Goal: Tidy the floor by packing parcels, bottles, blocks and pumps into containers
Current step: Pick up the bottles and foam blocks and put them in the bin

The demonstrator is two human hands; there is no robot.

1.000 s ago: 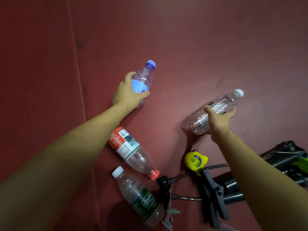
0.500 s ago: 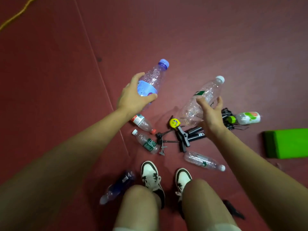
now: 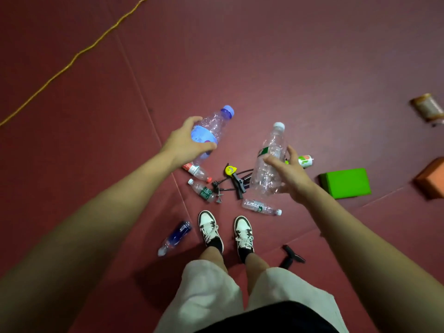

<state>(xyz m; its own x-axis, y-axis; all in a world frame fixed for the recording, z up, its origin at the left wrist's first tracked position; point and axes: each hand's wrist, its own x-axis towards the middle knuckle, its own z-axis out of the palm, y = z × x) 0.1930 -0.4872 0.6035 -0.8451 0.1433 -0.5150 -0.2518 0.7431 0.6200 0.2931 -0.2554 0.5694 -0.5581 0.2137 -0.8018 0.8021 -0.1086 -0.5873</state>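
Observation:
My left hand [image 3: 185,145] is wrapped around a clear bottle with a blue label and purple cap [image 3: 216,123], held in the air. My right hand [image 3: 292,175] holds a larger clear bottle with a white cap [image 3: 270,159], tilted upright. On the red floor below lie a red-labelled bottle [image 3: 197,171], a green-labelled bottle [image 3: 203,192], another clear bottle [image 3: 260,207], a dark blue bottle [image 3: 176,236], and a black pump with a yellow gauge [image 3: 234,180].
A green block [image 3: 344,182] and an orange block [image 3: 432,181] lie at the right, with a brown-banded container [image 3: 427,109] farther back. A white-green bottle [image 3: 305,161] lies behind my right hand. A yellow cord [image 3: 72,61] crosses the upper left. My shoes [image 3: 225,230] stand among the litter; a black part [image 3: 292,255] lies nearby.
I have stood up from a crouch, lifting both bottles off the floor. The view has widened to show my legs, shoes and the blocks at the right.

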